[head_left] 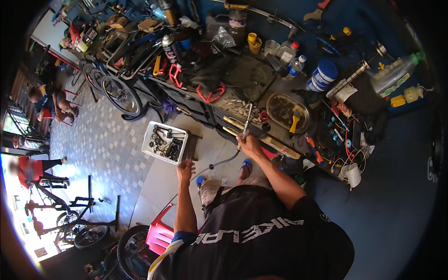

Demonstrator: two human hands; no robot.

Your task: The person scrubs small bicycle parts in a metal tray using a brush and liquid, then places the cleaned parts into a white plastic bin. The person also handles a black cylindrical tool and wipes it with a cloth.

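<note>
My right hand (251, 145) is closed round the handle of an air blow gun (248, 122), whose thin metal nozzle points up toward the workbench. A grey hose (225, 161) runs from the gun's lower end down to the left, past my legs. My left hand (185, 171) is raised beside the near right corner of a white plastic tray (165, 160). Its fingers look apart, and I see nothing in them. Inside the tray lie several dark bicycle parts (163, 143), among them what look like crank arms. The tray rests on a low dark stand (190, 147).
On the bench, an oval basin (302, 105) of murky liquid holds a yellow-handled brush (294, 122). Red pedals (211, 95), bottles (287, 53) and a blue-white tub (322, 74) stand around. A pink chair (160, 233) and bicycles (88, 233) are left; two people are farther off.
</note>
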